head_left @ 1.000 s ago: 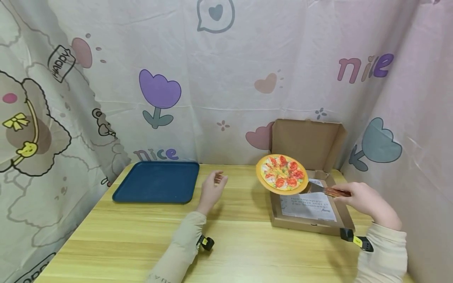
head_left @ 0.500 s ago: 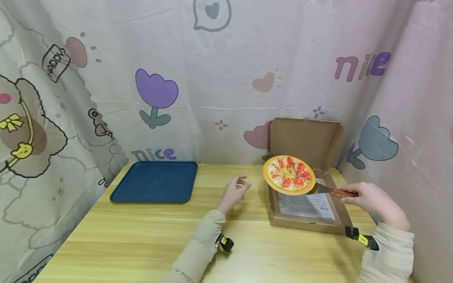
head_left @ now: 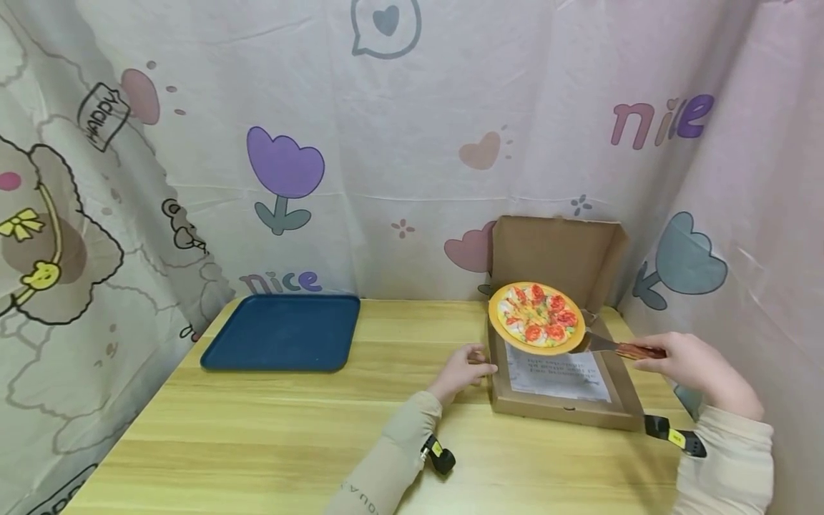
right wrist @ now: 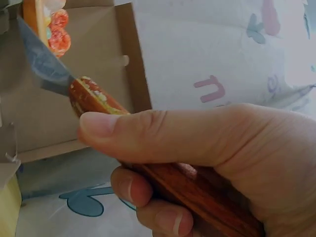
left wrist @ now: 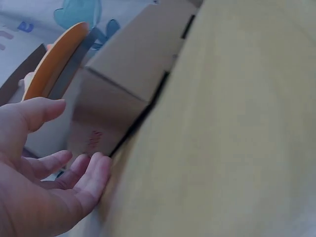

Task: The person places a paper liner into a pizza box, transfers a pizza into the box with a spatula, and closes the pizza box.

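Observation:
My right hand (head_left: 698, 368) grips the brown wooden handle (right wrist: 187, 190) of a pizza server (right wrist: 49, 64), thumb along the top and fingers curled beneath. On its metal blade rests a round toy-like pizza (head_left: 537, 318) with an orange rim and red toppings, held over the cardboard pizza box (head_left: 563, 409). The box's lid stands up at the back, and a printed sheet (head_left: 560, 375) lies inside. My left hand (head_left: 465, 372) is beside the box's left wall, fingers loosely bent and holding nothing. In the left wrist view its fingertips (left wrist: 101, 170) are close to the box's side wall.
A dark blue tray (head_left: 280, 332) lies at the back left of the wooden table (head_left: 257, 429). A patterned curtain (head_left: 399, 143) hangs behind the table and along both sides. Dark wrist cameras (head_left: 440, 458) are strapped to both sleeves.
My left hand has moved right across the table, from near the tray to the box's left side. My right hand has carried the pizza on the server slightly right, farther over the box.

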Available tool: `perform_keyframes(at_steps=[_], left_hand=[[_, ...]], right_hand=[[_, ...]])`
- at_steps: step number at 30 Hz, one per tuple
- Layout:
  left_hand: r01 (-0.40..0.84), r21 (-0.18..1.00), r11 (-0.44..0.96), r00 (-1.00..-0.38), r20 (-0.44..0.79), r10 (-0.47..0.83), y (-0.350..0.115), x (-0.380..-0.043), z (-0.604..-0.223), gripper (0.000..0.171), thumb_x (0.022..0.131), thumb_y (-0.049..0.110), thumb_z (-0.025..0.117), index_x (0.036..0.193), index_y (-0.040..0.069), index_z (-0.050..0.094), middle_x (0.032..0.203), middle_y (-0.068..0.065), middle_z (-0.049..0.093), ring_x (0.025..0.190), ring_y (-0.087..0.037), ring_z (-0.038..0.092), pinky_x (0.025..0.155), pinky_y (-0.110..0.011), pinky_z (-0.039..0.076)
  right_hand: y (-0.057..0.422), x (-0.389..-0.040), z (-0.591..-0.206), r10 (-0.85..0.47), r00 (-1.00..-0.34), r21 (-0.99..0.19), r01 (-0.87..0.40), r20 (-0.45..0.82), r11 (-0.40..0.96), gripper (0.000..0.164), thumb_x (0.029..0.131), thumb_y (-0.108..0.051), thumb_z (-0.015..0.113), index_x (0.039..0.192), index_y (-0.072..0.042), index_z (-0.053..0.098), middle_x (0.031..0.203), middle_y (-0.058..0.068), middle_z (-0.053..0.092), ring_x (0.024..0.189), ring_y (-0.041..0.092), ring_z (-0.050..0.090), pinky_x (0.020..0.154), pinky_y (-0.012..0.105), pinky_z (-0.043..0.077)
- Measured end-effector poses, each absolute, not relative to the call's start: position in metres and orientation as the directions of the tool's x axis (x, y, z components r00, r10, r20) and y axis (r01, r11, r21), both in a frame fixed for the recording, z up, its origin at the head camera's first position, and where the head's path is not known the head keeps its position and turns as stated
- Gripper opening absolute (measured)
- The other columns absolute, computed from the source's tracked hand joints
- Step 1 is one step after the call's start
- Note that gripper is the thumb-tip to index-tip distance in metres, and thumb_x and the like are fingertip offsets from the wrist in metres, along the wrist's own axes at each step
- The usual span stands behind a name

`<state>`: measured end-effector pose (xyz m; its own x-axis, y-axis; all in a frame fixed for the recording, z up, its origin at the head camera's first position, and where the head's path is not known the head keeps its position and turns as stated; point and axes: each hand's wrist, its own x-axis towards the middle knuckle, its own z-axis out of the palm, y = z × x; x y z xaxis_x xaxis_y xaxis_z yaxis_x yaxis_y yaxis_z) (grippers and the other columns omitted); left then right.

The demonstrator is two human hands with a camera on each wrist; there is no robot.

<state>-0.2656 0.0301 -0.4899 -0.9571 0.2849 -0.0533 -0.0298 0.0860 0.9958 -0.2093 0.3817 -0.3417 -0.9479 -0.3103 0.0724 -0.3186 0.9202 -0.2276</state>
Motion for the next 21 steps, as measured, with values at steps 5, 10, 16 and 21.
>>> perform_keyframes(at_steps=[5,10,16,21], left_hand=[[-0.024,0.995,0.100,-0.959,-0.052,0.280,0.035,-0.264,-0.494,0.063,0.080,0.009,0.074,0.137,0.000,0.051,0.111,-0.011,0.060,0.086,-0.012,0.058,0.071,-0.025,0.055],[-0.031,0.995,0.094,-0.961,-0.055,0.271,0.035,-0.263,-0.492,0.061,0.080,0.009,0.074,0.136,0.000,0.052,0.109,-0.012,0.062,0.083,-0.012,0.058,0.069,-0.024,0.055],[-0.061,0.995,0.080,-0.957,-0.081,0.279,0.034,-0.262,-0.494,0.058,0.081,0.009,0.073,0.135,0.000,0.052,0.106,-0.011,0.062,0.080,-0.012,0.059,0.072,-0.026,0.057],[-0.057,0.994,0.088,-0.958,-0.079,0.276,0.032,-0.263,-0.495,0.056,0.083,0.011,0.072,0.135,0.000,0.053,0.104,-0.010,0.063,0.079,-0.012,0.059,0.070,-0.024,0.055]], right_hand=[[0.387,-0.215,-0.345,-0.338,-0.939,-0.194,-0.345,0.068,0.918,0.038,0.081,-0.024,0.076,0.110,0.001,0.071,0.083,0.004,0.070,0.069,0.012,0.052,0.060,0.032,0.043],[0.392,-0.221,-0.346,-0.357,-0.933,-0.189,-0.359,0.049,0.914,0.038,0.081,-0.024,0.076,0.110,0.000,0.071,0.085,0.005,0.071,0.071,0.012,0.054,0.060,0.032,0.044],[0.401,-0.225,-0.346,-0.382,-0.923,-0.171,-0.382,0.036,0.908,0.035,0.080,-0.024,0.077,0.106,-0.001,0.073,0.088,0.005,0.072,0.072,0.008,0.054,0.060,0.030,0.044],[0.409,-0.226,-0.346,-0.386,-0.922,-0.169,-0.382,0.006,0.909,0.032,0.079,-0.024,0.077,0.103,-0.002,0.073,0.081,-0.003,0.068,0.066,0.003,0.047,0.057,0.025,0.039]])
